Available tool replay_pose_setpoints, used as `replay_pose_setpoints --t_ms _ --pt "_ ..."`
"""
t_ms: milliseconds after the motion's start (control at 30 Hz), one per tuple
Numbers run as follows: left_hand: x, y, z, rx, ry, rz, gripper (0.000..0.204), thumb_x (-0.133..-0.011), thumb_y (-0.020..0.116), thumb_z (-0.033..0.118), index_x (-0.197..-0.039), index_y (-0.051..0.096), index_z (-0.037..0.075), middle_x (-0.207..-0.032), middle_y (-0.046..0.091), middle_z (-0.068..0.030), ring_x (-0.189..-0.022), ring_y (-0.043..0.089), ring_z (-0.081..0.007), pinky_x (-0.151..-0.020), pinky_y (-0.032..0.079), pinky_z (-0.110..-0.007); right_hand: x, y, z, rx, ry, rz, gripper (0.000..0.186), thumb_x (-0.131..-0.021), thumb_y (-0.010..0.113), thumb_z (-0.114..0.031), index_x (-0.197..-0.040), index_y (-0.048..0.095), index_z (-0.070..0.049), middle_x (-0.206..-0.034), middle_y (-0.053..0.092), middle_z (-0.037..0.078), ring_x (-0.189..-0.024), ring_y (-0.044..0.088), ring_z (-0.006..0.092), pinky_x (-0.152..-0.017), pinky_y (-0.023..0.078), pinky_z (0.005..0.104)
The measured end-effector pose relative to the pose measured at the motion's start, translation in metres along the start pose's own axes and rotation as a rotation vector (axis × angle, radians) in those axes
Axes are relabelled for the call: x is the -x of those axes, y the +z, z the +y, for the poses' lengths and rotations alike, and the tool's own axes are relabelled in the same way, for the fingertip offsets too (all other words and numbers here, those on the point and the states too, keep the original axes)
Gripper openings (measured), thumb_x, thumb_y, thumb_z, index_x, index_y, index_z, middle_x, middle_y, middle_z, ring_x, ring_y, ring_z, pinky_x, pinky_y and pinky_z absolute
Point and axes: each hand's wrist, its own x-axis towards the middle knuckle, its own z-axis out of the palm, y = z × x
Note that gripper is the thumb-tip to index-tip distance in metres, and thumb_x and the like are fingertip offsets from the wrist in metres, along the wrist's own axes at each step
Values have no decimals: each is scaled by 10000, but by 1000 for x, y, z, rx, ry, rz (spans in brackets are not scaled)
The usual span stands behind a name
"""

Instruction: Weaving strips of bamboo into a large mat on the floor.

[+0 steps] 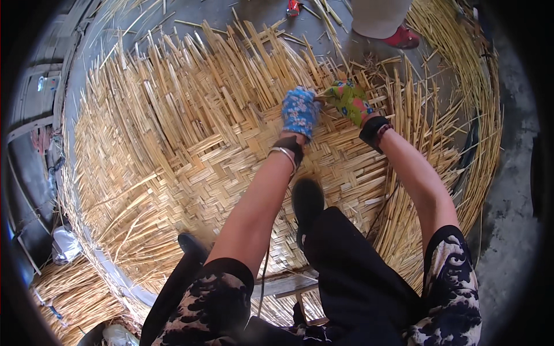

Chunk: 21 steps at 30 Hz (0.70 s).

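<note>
My left hand point(300, 112), in a blue floral glove, and my right hand point(350, 102), in a green floral glove, are side by side on a partly woven mat of pale straw strips point(202, 161). Both have curled fingers around strip ends near the boundary between herringbone weave and unwoven strips point(184, 86). The exact strips held are partly hidden by the gloves. My dark shoe point(307, 207) rests on the mat below my hands, and my other shoe is farther left.
Another person's leg and red shoe point(401, 38) are at the top right. A small red object point(293, 8) lies at the top. Long loose straws point(482, 115) line the right edge. A straw pile point(75, 294) and whitish bag point(66, 245) sit at the lower left.
</note>
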Motion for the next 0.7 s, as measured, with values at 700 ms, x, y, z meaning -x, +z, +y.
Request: replay_pose_setpoints --t_ms 700 --pt "-8 -2 -25 275 -99 -209 208 -745 507 195 -863 582 41 -863 565 -179 -879 511 -317 -759 398 -379 35 81 -63 -660 -103 67 246 -705 578 30 -949 574 -4 -899 594 57 -754 561 130 -646 452 221"
